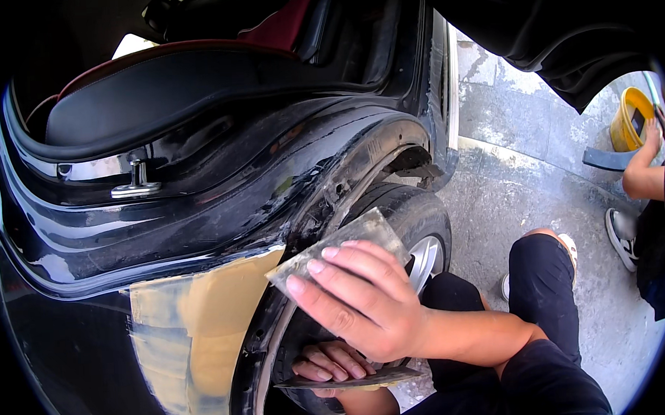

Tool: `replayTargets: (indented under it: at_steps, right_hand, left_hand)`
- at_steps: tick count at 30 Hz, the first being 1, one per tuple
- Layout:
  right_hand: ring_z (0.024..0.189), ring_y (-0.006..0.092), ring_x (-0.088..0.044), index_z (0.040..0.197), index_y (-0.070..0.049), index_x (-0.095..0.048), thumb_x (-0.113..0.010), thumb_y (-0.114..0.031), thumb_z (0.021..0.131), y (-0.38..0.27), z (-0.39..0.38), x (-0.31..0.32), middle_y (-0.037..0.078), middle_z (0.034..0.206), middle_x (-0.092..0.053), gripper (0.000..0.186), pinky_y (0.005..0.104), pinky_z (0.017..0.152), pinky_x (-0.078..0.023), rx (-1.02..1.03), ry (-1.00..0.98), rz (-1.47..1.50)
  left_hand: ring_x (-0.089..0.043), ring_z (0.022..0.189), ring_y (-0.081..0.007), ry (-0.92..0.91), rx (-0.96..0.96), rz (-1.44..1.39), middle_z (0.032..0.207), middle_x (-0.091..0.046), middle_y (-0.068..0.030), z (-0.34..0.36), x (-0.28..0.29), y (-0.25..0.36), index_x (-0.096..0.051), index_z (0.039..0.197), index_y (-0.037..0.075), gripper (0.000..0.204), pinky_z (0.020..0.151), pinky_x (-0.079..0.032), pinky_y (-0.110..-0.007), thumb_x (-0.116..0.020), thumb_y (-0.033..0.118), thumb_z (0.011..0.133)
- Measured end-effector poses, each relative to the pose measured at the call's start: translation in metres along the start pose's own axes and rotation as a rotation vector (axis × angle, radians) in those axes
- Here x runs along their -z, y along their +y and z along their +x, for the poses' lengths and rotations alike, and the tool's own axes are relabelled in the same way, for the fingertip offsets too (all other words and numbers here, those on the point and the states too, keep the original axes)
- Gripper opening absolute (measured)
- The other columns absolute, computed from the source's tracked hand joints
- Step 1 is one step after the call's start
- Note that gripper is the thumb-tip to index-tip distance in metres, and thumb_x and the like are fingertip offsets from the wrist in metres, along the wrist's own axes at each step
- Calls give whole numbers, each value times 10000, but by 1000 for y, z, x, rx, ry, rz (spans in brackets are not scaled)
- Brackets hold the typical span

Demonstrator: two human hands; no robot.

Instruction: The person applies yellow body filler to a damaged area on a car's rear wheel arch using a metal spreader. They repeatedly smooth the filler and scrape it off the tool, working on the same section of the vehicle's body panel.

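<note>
My right hand grips a flat, translucent grey scraper at the edge of a black car's wheel arch. Below it, my left hand holds a thin, dark flat plate smeared with tan material, its fingers bent over the near side. A rough patch of tan filler covers the black body panel left of the arch. The tyre and silver rim show behind my right hand, which hides part of them.
An open door frame and dark seat are above the panel. On the concrete floor at right, another person's hand is at a yellow bucket, beside a blue-grey strip. That person's shoe is nearby. My bent knees are below.
</note>
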State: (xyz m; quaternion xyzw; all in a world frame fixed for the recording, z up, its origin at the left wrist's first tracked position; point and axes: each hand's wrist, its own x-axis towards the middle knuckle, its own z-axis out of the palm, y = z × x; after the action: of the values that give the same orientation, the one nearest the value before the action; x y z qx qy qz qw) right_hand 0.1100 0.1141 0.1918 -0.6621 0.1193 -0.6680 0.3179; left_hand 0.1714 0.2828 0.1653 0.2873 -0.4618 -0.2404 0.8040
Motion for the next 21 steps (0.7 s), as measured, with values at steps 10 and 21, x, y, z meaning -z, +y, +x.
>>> replayTargets:
  at_steps: [10,21]
  right_hand:
    - [1057,269,-586,1137,-90,-731,-662,-142,795,-3,3,2,91,1166,-620,353,419,900,-508,6,2,-15]
    - [1019,269,-600,1135,-74,-732,-637,-157,811,-1,14,-6,89,1125,-634,348,412,874,-511,12,47,-30]
  left_hand:
    - [-698,799,-367,-49,-1,-13,916,-621,-215,1,-1,-1,-543,1009,-48,244,592,-621,-520,-455,177,1041]
    - [-689,787,-337,-63,-7,8,903,-614,-201,1,0,-2,-528,996,-31,193,568,-618,-487,-506,158,1021]
